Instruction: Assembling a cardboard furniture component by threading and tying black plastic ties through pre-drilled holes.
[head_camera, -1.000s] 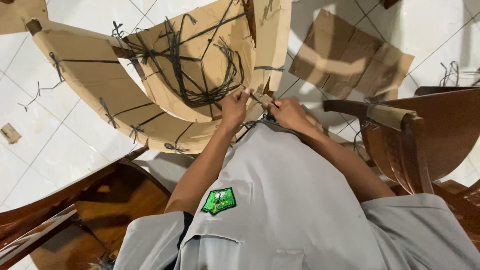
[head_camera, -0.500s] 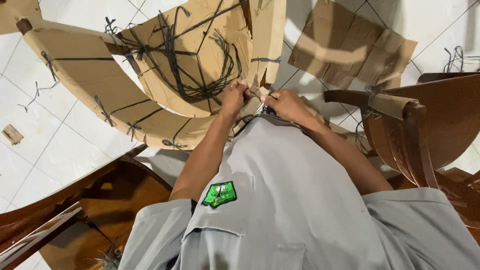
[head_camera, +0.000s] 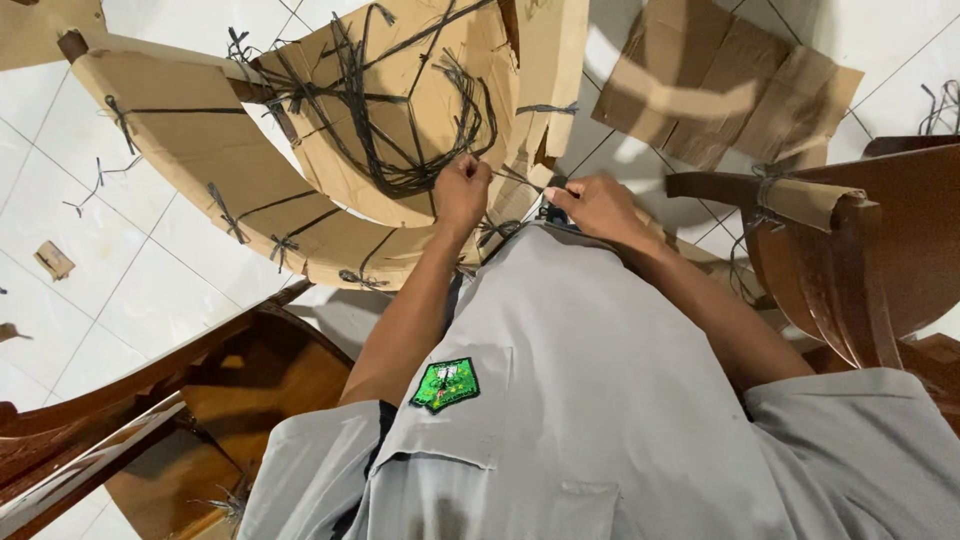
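Right now both hands meet at the edge of a cardboard-wrapped curved furniture piece (head_camera: 200, 170) standing on the white tiled floor (head_camera: 130, 300). Left hand (head_camera: 462, 192) has its fingers closed, pinching a thin black string (head_camera: 505, 176) that runs toward the right hand (head_camera: 597, 207), whose fingers are curled around the other end. More black string (head_camera: 400, 130) tangles across the cardboard. A dark wooden chair (head_camera: 870, 250) stands just beside, at the right.

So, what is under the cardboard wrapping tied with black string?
Dark wood shows at the cardboard wrapping's upper-left end. The rest is covered, so its shape is hidden. White floor tiles lie below.
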